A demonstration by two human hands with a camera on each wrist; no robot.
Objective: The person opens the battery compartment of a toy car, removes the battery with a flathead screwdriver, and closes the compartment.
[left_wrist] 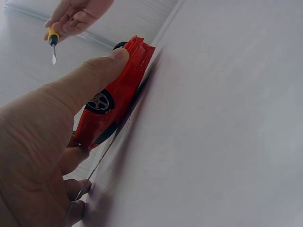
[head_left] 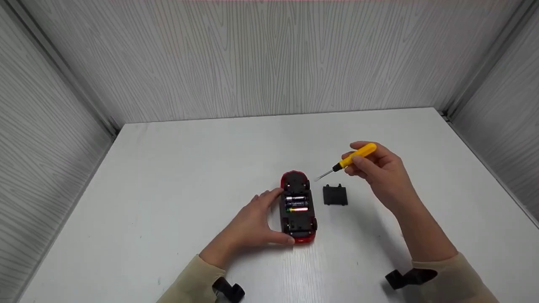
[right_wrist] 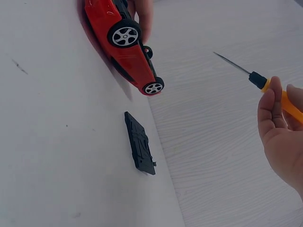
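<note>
While the white table [head_left: 177, 168] carries everything between grey panelled walls [head_left: 269, 54], the red toy car [head_left: 298, 207] lies upside down near its middle; the left hand [head_left: 252, 225] grips the car from its left side, thumb curled against the rear end and fingers along the flank, as the left wrist view shows with the thumb pressed on the red body [left_wrist: 116, 101]; the right hand [head_left: 381, 168] hovers above the table to the right of the car, fingers pinched round a yellow screwdriver [head_left: 351, 159] whose metal tip points down-left toward the car without touching it; the car's battery compartment [head_left: 296, 203] stands open and holds batteries lying side by side; the black battery cover [head_left: 335, 195] lies flat on the table just right of the car, apart from it.
</note>
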